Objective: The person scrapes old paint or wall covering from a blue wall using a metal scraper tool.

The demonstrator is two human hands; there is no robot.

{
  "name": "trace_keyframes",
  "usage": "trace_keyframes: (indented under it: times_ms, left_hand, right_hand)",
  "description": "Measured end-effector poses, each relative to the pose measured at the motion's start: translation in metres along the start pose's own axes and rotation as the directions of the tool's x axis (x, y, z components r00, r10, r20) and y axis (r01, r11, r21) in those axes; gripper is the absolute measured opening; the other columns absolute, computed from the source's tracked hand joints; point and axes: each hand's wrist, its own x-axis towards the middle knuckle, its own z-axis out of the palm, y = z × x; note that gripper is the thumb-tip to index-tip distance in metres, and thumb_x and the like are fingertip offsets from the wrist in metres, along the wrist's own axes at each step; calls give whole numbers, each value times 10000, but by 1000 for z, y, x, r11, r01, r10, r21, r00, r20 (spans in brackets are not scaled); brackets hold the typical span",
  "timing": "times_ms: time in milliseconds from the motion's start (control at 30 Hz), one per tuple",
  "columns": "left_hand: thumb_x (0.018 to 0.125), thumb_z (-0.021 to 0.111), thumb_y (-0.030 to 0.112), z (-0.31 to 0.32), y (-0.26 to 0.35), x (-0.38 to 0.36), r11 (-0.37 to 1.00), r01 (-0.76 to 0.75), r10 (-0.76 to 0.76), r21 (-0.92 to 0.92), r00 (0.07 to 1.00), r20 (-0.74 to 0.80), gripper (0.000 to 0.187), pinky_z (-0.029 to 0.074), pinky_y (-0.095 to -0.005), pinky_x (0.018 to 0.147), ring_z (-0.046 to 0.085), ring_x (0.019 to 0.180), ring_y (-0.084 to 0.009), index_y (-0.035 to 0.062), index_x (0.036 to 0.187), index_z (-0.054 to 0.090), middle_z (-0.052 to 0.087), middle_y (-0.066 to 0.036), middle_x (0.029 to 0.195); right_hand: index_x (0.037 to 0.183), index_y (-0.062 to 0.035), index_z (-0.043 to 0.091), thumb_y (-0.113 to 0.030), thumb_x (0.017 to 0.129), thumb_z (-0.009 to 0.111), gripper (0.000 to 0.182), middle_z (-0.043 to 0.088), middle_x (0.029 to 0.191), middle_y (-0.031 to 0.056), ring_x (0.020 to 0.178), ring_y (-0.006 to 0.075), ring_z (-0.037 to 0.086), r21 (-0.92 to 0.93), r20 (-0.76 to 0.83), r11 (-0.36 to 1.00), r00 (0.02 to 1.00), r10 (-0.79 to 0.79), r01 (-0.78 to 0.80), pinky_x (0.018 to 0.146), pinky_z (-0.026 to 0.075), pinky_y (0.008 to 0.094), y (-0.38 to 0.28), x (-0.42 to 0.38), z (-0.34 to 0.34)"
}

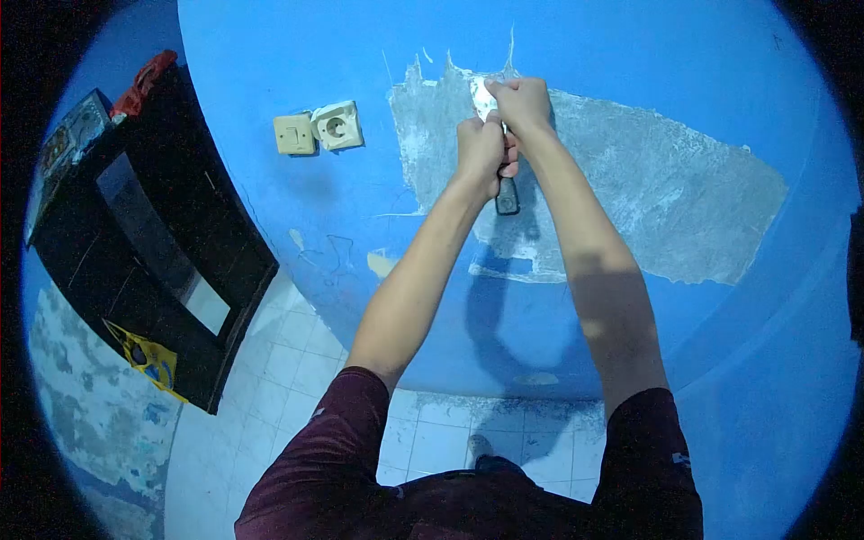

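Observation:
A scraper with a dark handle (508, 196) and a bright metal blade (483, 99) lies against the blue wall (315, 54). Its handle is wrapped by my left hand (481, 148), which is closed. My right hand (525, 103) is closed at the blade end, its thumb and fingers pressed on the metal. The blade touches the upper edge of a bare grey patch (666, 180), where the paint is gone and the border is ragged. Thin scratches run upward from that edge.
A light switch (294, 135) and a socket (337, 126) sit on the wall to the left. Further left stands a dark cabinet (162, 171) with a red bag (144, 83) on top and a yellow bag (148, 360) hanging. Whitish floor tiles (441, 441) show below, with debris along the wall.

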Motion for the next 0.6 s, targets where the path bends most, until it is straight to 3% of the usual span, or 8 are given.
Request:
trace_keyframes:
  times_ms: [33,100,167,233,300,400,600]
  left_hand:
    - [965,416,145,1,-3,-1,998,16,-14,-61,1000,28,232,248,-254,339,344,413,-79,54,752,437,409,-1,578]
    - [978,405,178,8,-14,0,995,8,-5,-100,1000,29,252,252,-254,341,338,416,-79,73,751,428,400,9,586]
    - [990,401,208,19,-23,-5,971,3,4,-238,1000,27,273,254,-255,340,335,418,-80,75,753,425,398,14,594]
    - [1003,384,238,29,-28,-5,975,11,-6,-223,1000,23,278,257,-254,343,329,417,-84,60,795,435,390,11,590]
    - [1014,372,282,37,-35,1,951,17,-18,-308,1000,-1,293,255,-256,347,325,422,-88,50,848,439,383,3,590]
    - [1022,354,313,50,-41,10,903,-15,12,-430,1000,-10,296,248,-264,353,318,427,-94,52,905,430,374,3,600]
    - [1028,349,350,71,-38,17,792,-82,43,-605,996,-77,316,251,-277,367,304,435,-104,56,932,413,363,2,612]
  right_hand:
    - [623,8,656,-261,772,731,317,639,582,135,531,233,625,-113,48,993,998,-39,44,557,488,389,1,0,-5]
    - [632,3,653,-275,782,720,323,645,589,126,527,244,628,-79,84,992,992,-97,103,557,491,390,-4,-5,-15]
    - [644,10,652,-278,782,721,327,668,627,135,555,251,649,-289,114,945,985,-127,155,581,508,378,-10,-14,-32]
    - [699,25,673,-287,790,715,328,692,677,138,603,250,678,-236,72,968,995,-70,85,617,525,367,-4,-16,-51]
    - [786,39,691,-260,827,682,302,706,723,145,652,229,696,-263,-7,931,965,-263,252,633,536,351,-5,-17,-76]
    - [836,47,695,-237,859,647,289,712,747,144,675,197,700,-250,-2,923,953,-302,292,643,534,336,-20,-31,-113]
    - [830,55,694,-219,872,635,283,713,745,136,671,156,688,-285,35,921,964,-265,264,641,520,293,-23,-45,-154]
